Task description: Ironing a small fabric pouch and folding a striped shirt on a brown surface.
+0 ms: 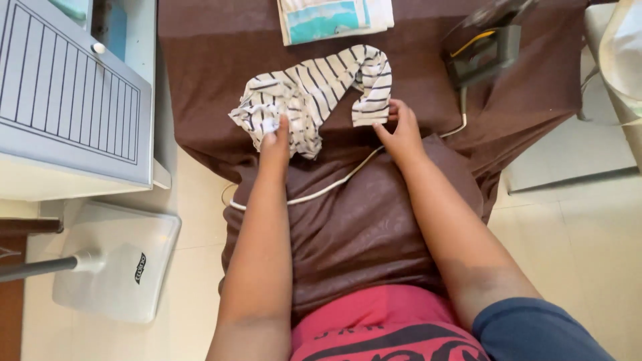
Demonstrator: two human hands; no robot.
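Spreading step: left hand [275, 142] and right hand [399, 131] are pinching striped garment [314, 93] near ironing board's [214, 60] front edge; flattening needed

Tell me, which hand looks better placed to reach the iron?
Probably the right hand: it rests on the striped garment's end nearest the iron; the left hand is farther away.

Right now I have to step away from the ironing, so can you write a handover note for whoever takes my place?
Left hand presses the left end of the crumpled white, dark-striped garment. Right hand pinches its right end. The garment lies bunched on the brown-covered board. Dark iron rests at the far right, its white cord trailing across the cloth. Folded pale fabric sits at the far edge. Done: garment laid down. Left: spreading it flat, pressing.
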